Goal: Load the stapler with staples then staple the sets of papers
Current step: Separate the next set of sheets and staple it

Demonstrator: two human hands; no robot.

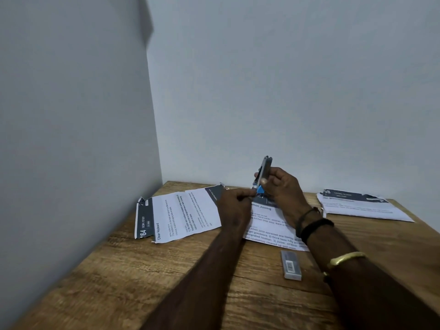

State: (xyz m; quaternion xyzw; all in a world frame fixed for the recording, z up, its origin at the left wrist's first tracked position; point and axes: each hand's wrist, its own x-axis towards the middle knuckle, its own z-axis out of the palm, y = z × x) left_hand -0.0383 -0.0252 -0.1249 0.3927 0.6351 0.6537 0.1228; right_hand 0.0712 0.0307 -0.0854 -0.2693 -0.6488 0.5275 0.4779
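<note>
pale walls meet in a corner behind a wooden table (133, 277). three sets of papers lie across it: left (176, 215), middle (269, 225), and far right (362, 206). above the middle set, the right hand (283, 189) grips the upright stapler (264, 172); the left hand (234, 206) pinches at its lower blue end. a small grey staple box (291, 265) lies near the right forearm.

Wooden table (147, 277), grey walls (262, 79)

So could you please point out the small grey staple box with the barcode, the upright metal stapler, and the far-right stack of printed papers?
Grey staple box (291, 265): head view, barcode face.
Metal stapler (266, 168): head view, upper metal arm.
Far-right paper stack (362, 207): head view, top sheet's middle.
</note>
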